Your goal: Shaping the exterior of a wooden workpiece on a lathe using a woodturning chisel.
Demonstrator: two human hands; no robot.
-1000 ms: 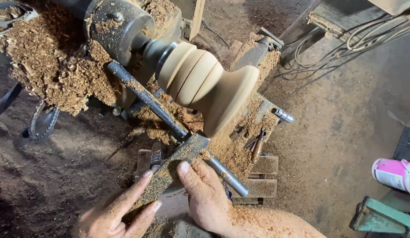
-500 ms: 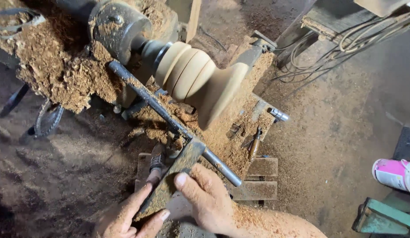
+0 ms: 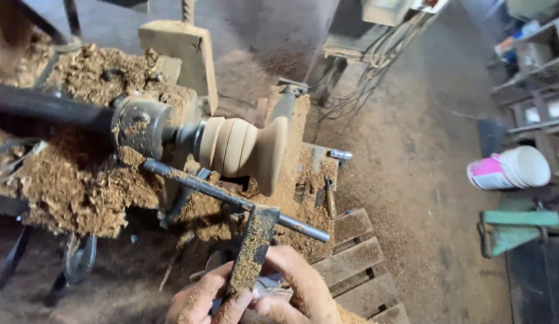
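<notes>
Head view showed my left hand [image 3: 201, 300] and right hand [image 3: 297, 291] at the bottom centre of the frame, fingers of both closed around a flat, sawdust-coated chisel [image 3: 252, 249]. Its tip lay on the metal tool rest bar [image 3: 231, 198], just below the pale turned wood piece [image 3: 243, 147] mounted on the lathe [image 3: 138, 126] at centre left. Sawdust [image 3: 75, 180] was heaped on the left.

A woodturning workshop: a wood lathe [image 3: 135, 126] holding a turned wooden piece [image 3: 246, 150], sawdust heaps [image 3: 69, 180] and dusty floor [image 3: 411, 180].
</notes>
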